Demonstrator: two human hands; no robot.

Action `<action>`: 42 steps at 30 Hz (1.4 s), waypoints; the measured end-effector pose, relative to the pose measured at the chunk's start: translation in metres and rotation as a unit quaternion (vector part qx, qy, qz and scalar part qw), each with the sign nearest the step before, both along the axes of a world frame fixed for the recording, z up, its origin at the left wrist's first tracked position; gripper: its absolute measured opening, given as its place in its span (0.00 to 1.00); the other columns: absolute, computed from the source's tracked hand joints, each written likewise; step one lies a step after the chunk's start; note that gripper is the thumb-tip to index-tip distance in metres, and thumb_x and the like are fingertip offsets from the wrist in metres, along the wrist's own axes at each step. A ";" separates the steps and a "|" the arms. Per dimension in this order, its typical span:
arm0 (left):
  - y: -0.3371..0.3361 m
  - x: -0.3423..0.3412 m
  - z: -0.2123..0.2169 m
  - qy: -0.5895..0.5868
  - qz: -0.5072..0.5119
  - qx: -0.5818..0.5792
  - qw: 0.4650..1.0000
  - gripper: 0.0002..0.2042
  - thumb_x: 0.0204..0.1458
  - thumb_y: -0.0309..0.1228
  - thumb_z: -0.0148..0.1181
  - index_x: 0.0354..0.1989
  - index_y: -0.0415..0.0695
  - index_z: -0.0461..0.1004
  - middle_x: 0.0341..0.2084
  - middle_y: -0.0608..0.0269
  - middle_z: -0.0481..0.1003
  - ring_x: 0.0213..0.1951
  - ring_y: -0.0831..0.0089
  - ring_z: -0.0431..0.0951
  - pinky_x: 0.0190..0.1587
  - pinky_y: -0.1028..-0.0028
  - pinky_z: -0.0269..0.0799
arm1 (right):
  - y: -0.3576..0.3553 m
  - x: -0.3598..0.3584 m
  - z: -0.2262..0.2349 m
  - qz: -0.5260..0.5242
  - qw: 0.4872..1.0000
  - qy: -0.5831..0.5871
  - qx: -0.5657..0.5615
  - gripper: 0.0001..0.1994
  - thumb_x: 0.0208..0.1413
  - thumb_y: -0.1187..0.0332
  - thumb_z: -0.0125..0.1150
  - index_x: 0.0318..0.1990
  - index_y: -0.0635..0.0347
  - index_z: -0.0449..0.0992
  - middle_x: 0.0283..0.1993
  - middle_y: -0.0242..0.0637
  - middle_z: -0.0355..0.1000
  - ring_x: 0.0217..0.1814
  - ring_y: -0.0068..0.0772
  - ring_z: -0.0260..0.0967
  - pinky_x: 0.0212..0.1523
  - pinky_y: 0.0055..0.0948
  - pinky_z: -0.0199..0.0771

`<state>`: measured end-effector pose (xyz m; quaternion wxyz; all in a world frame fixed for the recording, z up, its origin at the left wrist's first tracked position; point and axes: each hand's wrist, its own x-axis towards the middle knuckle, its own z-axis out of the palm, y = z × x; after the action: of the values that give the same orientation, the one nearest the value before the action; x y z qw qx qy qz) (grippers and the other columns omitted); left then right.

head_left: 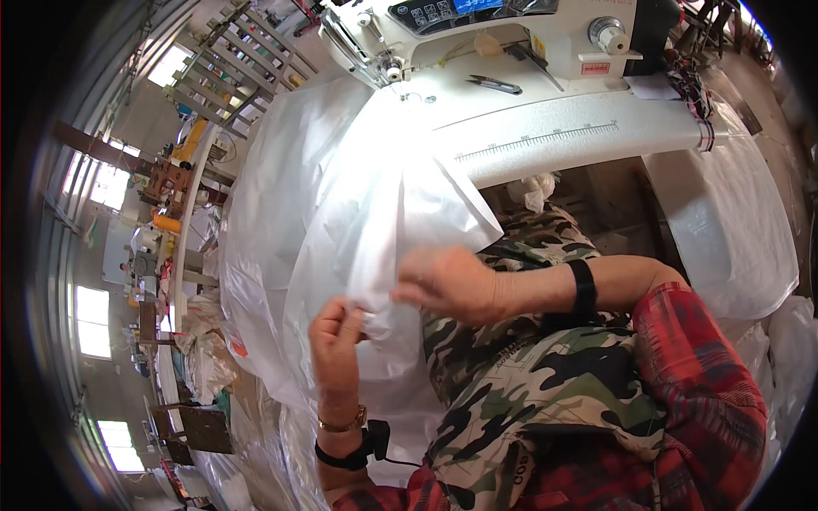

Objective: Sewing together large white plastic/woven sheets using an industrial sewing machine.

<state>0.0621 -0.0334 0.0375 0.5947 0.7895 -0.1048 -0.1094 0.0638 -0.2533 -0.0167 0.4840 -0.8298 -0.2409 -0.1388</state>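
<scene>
A large sheet of thin, shiny white material (366, 230) hangs in folds from the sewing machine's needle area down over my lap. My left hand (337, 330) is closed on a gathered edge of it, thumb against the fingers. Just right of that spot my right hand (447, 283) hovers at the sheet with bent fingers. Motion smears it, so I cannot tell whether it grips anything. The white sewing machine (545, 51) stands at the top of the view, and the sheet's upper end lies under its needle head (390, 70).
Small thread snips (496, 85) and a dark pointed tool (537, 66) lie on the machine bed, behind its printed ruler (537, 143). More pale sheeting (724, 230) hangs at the right. A long bench (189, 213) with thread cones and machines runs along the left.
</scene>
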 end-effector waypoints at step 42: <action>-0.036 -0.017 -0.040 -0.214 0.015 0.134 0.967 0.08 0.59 0.29 0.60 0.31 0.38 0.71 0.14 0.62 0.62 0.19 0.79 0.61 0.23 0.74 0.60 | -0.032 -0.034 0.001 0.304 0.936 0.148 0.095 0.12 0.61 0.63 0.60 0.31 0.64 0.74 0.23 0.44 0.71 0.26 0.40 0.69 0.31 0.34 0.69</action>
<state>0.0456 -0.0691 -0.0030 0.4487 0.8685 -0.2026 0.0582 0.0301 -0.2853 -0.0158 0.6101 -0.6781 -0.3927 0.1173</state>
